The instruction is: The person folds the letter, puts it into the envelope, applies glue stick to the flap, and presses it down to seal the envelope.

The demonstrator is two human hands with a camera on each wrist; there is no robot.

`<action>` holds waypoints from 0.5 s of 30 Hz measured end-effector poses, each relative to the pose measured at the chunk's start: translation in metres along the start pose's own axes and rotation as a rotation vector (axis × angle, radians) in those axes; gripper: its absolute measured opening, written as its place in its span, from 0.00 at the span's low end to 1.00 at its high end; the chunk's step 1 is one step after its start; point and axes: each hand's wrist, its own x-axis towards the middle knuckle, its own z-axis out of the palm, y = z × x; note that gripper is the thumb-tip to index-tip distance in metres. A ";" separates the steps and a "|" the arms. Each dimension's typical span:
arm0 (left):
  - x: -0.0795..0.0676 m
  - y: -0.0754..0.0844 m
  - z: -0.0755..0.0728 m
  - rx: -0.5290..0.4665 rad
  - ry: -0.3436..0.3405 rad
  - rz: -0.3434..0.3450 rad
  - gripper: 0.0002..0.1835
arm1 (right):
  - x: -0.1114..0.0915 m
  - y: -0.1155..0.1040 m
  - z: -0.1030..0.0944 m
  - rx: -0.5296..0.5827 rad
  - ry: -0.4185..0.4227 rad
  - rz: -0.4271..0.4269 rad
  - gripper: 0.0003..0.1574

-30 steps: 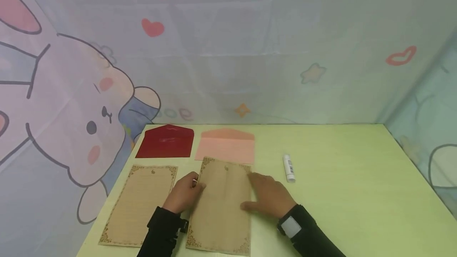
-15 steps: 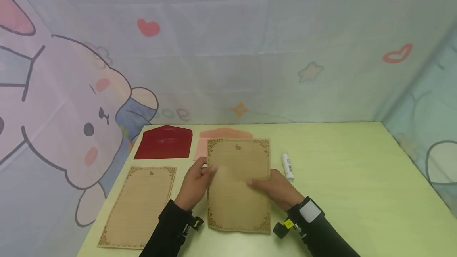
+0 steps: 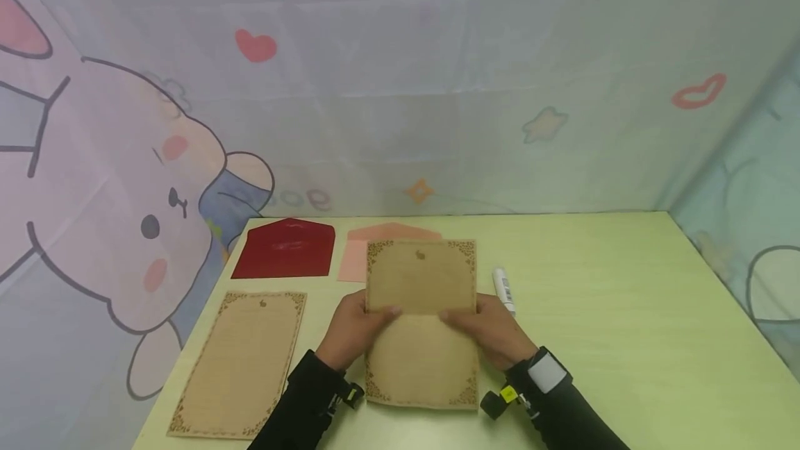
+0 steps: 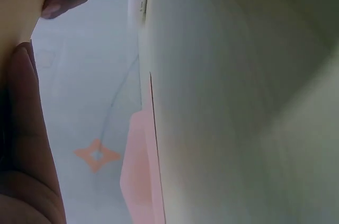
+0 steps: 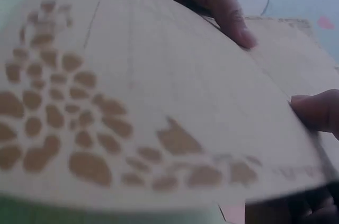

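Observation:
A beige letter sheet (image 3: 421,360) with brown ornamental corners is raised over the table, seen in the head view. My left hand (image 3: 351,330) grips its left edge and my right hand (image 3: 498,332) grips its right edge. Both thumbs press on the front face at about mid-height, where a bend runs across and the upper half looks darker. The other fingers are mostly hidden behind the sheet. Close up in the right wrist view, the bowed paper (image 5: 175,91) fills most of the picture, and the left wrist view has a thumb (image 4: 32,123) along its edge.
A second bordered letter sheet (image 3: 240,367) lies at the left of the yellow-green table (image 3: 612,339). Behind it is a red envelope (image 3: 284,250), with a pink envelope (image 3: 353,257) partly covered by the raised paper. A white glue stick (image 3: 503,287) lies just beyond my right hand.
The sheet has come up from the table, turned straighter and moved slightly right. Both hands shifted to its side edges, and their thumbs now lie further inward, level with a bend.

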 end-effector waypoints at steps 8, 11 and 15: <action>-0.001 -0.006 -0.011 -0.059 0.015 -0.018 0.16 | -0.008 0.002 -0.024 -0.031 -0.006 0.012 0.03; -0.001 -0.005 -0.011 -0.069 0.021 -0.015 0.16 | -0.010 0.002 -0.028 -0.038 -0.033 0.009 0.08; 0.000 -0.005 -0.007 -0.075 0.012 -0.003 0.16 | -0.005 0.000 -0.021 -0.031 -0.107 0.005 0.25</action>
